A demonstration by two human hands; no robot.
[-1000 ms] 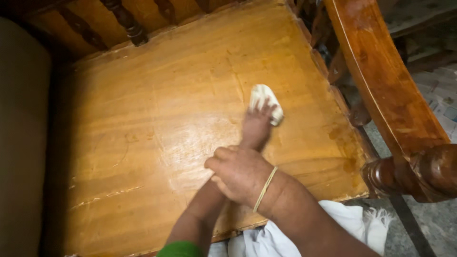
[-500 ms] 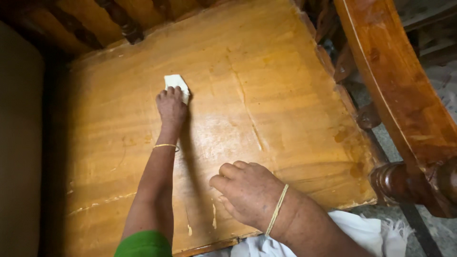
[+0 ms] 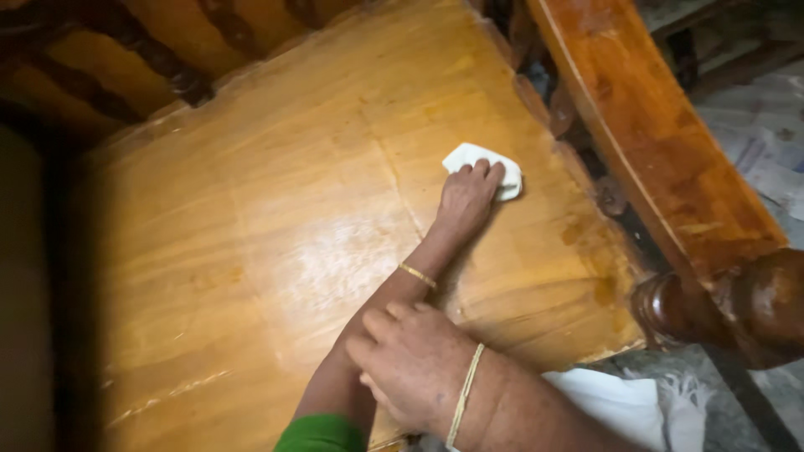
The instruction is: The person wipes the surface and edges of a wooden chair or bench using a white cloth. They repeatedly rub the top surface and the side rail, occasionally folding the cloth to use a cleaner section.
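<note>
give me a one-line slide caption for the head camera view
Left hand presses a folded white cloth on a glossy wooden seat, while the right hand rests near its front edge.

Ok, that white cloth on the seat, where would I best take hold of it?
Probably by the bare far edge of the white cloth, coming down from above on the far side. It lies flat on the wooden seat, the left hand presses on its near half with the fingers, and the armrest crowds the right side.
</note>
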